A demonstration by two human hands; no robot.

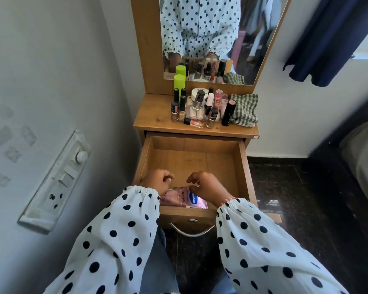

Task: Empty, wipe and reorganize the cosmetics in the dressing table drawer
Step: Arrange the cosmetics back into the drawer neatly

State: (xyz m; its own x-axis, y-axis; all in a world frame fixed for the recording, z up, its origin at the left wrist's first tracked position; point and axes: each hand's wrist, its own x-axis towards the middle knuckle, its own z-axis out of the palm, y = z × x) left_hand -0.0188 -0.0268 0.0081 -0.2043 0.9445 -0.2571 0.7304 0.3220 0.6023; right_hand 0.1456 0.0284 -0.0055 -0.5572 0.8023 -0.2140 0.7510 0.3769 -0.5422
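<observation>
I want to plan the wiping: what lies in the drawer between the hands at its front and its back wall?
In the head view, only bare wooden drawer floor lies between the hands and the back wall; the pink lotion bottle sits under them.

The wooden drawer (191,160) stands pulled open at 6 o'clock of the worktop (155,115), holding only a pink lotion pouch (184,199) lying flat at its front edge, while nail polish bottles (197,109) stand clustered upright beside a folded green checked cloth (243,110) at their 3 o'clock.
</observation>
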